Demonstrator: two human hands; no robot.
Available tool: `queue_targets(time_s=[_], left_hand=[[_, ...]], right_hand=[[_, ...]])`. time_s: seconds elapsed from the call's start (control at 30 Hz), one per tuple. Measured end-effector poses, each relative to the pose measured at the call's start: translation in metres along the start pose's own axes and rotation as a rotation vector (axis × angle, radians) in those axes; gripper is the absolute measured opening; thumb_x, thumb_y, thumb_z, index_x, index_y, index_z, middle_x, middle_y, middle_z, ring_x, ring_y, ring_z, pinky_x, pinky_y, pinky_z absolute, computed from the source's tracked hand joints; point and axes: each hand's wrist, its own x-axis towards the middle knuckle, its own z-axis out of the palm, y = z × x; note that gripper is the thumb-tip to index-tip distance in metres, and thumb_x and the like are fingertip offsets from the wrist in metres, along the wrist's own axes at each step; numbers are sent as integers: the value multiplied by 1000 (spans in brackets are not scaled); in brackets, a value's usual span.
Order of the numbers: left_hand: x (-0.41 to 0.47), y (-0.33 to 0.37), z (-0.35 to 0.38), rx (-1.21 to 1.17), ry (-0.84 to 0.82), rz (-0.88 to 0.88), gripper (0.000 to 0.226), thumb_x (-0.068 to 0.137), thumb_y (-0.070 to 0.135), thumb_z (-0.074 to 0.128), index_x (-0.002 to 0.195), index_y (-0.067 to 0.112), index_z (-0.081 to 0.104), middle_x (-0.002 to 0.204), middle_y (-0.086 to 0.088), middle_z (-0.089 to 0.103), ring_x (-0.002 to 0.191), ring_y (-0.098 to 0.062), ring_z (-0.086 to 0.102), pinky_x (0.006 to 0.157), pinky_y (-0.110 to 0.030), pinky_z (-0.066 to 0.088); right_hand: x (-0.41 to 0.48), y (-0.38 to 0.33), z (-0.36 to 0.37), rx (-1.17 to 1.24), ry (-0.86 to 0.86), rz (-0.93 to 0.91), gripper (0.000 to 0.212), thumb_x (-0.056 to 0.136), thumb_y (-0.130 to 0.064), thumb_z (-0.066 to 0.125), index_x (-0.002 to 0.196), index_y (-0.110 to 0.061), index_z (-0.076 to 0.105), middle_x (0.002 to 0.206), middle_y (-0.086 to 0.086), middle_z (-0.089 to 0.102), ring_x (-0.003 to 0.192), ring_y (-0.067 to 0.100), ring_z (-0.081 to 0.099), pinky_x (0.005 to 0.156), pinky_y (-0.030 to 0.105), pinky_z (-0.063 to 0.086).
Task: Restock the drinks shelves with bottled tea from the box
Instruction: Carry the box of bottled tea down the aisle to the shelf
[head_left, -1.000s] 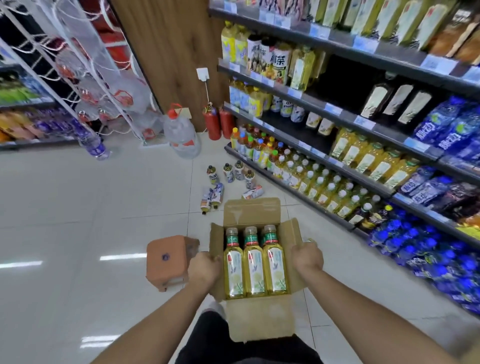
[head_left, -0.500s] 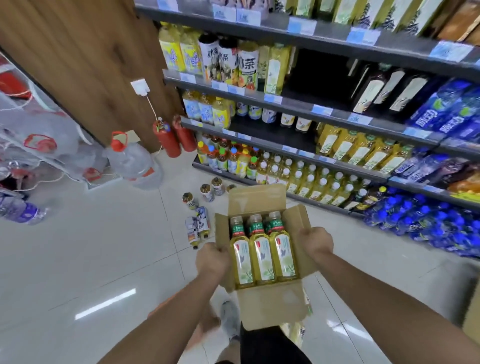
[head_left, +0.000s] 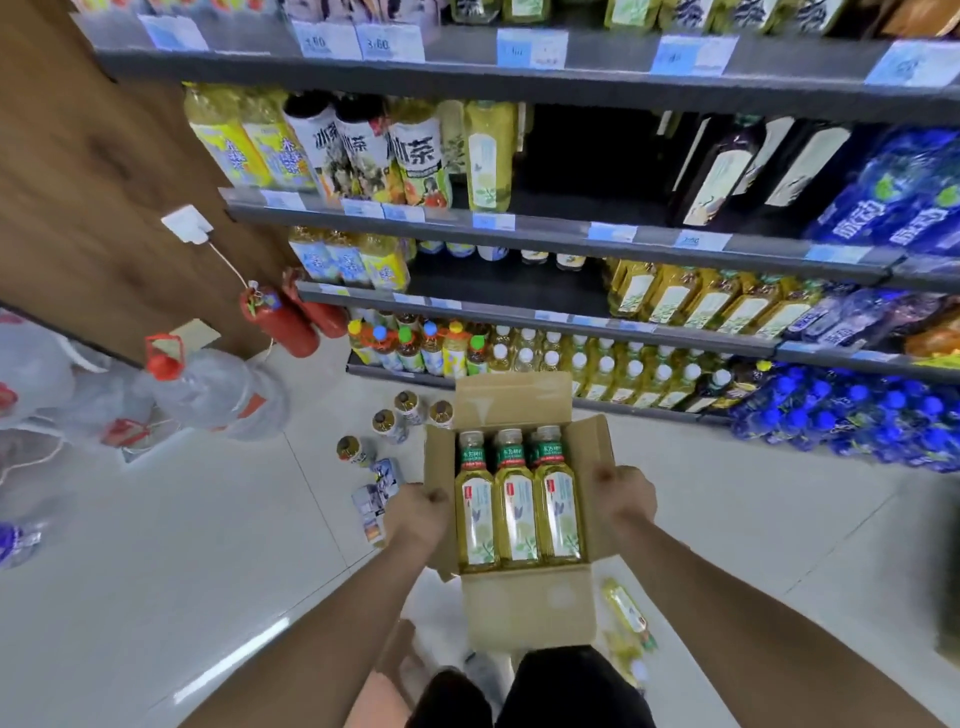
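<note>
Shop aisle, white tiled floor (head_left: 156, 545); drinks shelves (head_left: 571, 235) stand beyond the box (head_left: 524, 608). Item: three tea bottles (head_left: 517, 504) lying inside the box, none shelved yet (dark gaps (head_left: 587, 156) show above the box). Left hand (head_left: 418, 512) grips the box's left wall, right hand (head_left: 626, 496) its right wall. Restocking apparently barely begun.

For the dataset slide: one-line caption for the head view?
Person's left hand and right hand grip an open cardboard box showing three bottled teas, facing the drinks shelves.
</note>
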Motion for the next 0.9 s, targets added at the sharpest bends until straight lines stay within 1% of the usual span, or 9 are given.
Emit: queue_targets(time_s=[0.13,0.3,0.4,0.47,0.53,0.63,0.73,0.8,0.9], left_hand=[[59,12,36,85,-58,-4,27,94,30,60,72,14,63,79,-6,66,71,-24,61,62,-28,48],[137,14,99,167,-81,16,35,93,31,59,61,18,57,70,-7,65,77,-30,68,65,-31,51],[189,13,140,259,-91,80,39,94,41,58,66,16,65,71,-7,65,72,-27,64,61,-28,46],[226,9,173,307,-118,128,45,96,45,55,79,7,73,80,-12,71,80,-31,68,65,-30,49],[261,3,203,344,-133,154,49,97,48,53,88,3,73,88,-14,73,85,-31,68,66,-31,49],[307,-2,243,418,-119,191,52,98,51,50,93,3,71,93,-13,72,88,-30,68,57,-30,34],[346,-8,273,377,-122,192,50,98,49,53,91,2,70,91,-14,72,80,-29,65,57,-30,35],[369,-14,289,333,-145,189,47,98,44,56,88,1,70,89,-15,72,75,-27,64,56,-31,42],[402,-13,309,290,-161,222,44,98,38,59,81,-2,70,83,-18,72,75,-31,67,63,-35,52]], right_hand=[[54,10,31,-75,13,60,49,101,-44,40,88,-10,72,89,11,70,90,30,65,67,29,37],[126,33,86,-36,60,123,38,97,-30,47,81,-10,74,82,11,72,81,31,65,56,27,32],[173,49,126,26,94,178,39,96,-31,49,72,-10,71,71,8,69,72,28,64,61,30,48],[203,64,155,56,122,234,41,94,-35,48,65,-12,68,63,2,64,65,24,62,63,35,56],[230,78,185,64,137,273,45,93,-41,47,61,-15,64,59,-1,62,63,22,62,62,35,57],[270,93,225,60,191,278,48,93,-44,47,52,-19,54,55,-5,56,60,22,60,62,36,57],[309,100,257,63,221,252,47,95,-38,51,52,-21,45,54,-7,49,62,24,58,65,44,58],[328,102,277,78,208,243,45,97,-38,51,56,-19,48,59,-2,55,67,27,60,68,45,58],[361,105,296,53,188,221,43,98,-40,46,75,-12,69,72,7,67,72,29,62,67,35,54]])
